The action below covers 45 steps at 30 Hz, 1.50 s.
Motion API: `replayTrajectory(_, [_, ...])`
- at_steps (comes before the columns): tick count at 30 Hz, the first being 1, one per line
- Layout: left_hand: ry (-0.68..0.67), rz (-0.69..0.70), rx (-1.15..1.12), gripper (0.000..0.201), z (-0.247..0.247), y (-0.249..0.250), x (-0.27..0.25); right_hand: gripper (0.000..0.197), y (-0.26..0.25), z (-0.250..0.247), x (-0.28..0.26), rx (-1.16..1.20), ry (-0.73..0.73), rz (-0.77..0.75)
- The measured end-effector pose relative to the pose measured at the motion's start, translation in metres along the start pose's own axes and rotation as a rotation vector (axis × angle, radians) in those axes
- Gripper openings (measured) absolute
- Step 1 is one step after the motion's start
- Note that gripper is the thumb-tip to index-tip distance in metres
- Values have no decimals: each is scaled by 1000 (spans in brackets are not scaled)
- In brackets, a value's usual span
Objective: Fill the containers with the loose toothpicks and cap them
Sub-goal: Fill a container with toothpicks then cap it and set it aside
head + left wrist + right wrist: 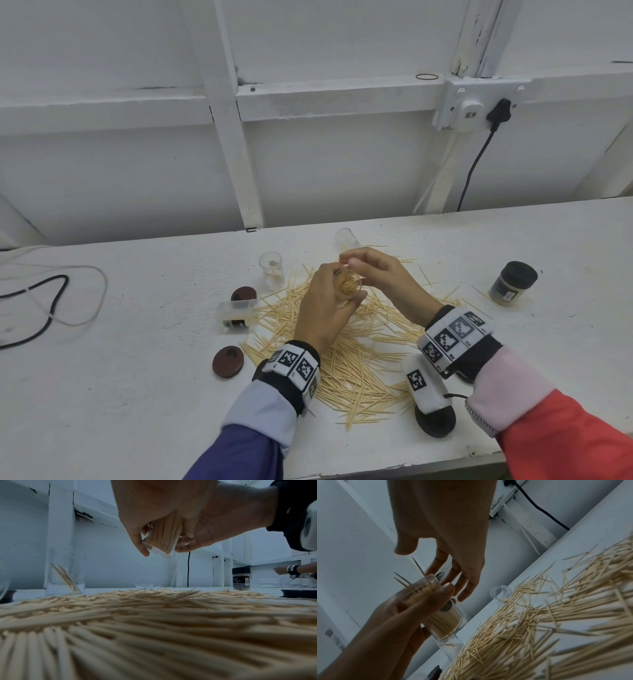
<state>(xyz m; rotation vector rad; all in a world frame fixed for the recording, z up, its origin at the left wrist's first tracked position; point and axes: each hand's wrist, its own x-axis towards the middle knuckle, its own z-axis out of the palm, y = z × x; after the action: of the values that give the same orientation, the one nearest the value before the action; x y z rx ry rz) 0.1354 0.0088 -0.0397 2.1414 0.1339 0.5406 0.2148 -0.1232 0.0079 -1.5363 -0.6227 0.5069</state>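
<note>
**One container nearly full; most toothpicks still loose**

Your left hand [323, 305] gripped a clear container [443, 616] packed with toothpicks above the loose pile [359, 346]; your right hand [376, 274], fingers relaxed, tended its mouth. One dark-capped jar [512, 281] stood finished; three containers and two brown caps [228, 362] remained.

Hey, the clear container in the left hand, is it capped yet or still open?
Still open. The clear container in the left hand shows toothpick tips at its bare mouth, and no cap sits on it.
</note>
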Motion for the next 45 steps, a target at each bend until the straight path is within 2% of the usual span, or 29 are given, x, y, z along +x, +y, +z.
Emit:
replayTrajectory(4, [7, -1, 13, 49, 0, -1, 0, 39, -2, 1, 1, 64, -26, 33])
replayTrajectory(13, [12, 49, 28, 48, 2, 0, 1, 29, 4, 0, 2, -15, -48, 34])
replayTrajectory(20, [0, 30, 19, 47, 0, 2, -1, 40, -5, -4, -2, 28, -95, 52])
replayTrajectory(25, [4, 58, 42, 42, 2, 2, -1, 40, 5, -3, 1, -22, -23, 63])
replayTrajectory(30, [1, 57, 53, 49, 2, 1, -1, 36, 0, -4, 0, 36, -37, 54])
replayTrajectory(38, [28, 60, 65, 44, 1, 2, -1, 38, 3, -11, -2, 110, -29, 75])
replayTrajectory(42, [7, 60, 67, 45, 1, 4, -1, 31, 8, -7, -3, 68, -28, 73])
replayTrajectory(45, [6, 63, 47, 43, 1, 3, -1, 33, 10, -2, -2, 26, -36, 46])
